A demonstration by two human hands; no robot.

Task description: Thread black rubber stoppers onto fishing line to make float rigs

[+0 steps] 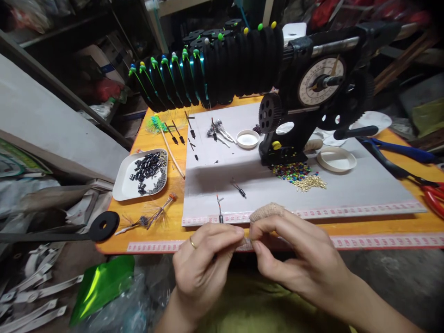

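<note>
While pinching with left hand and right hand, perhaps on something too fine to make out, keep fingertips close and steady just before the grey board, clear of the black-bodied piece at its near edge.

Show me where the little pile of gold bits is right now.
In the head view, right of centre, the gold bits lie on the grey board, beside the multicoloured bits and just beyond the right hand.
</note>
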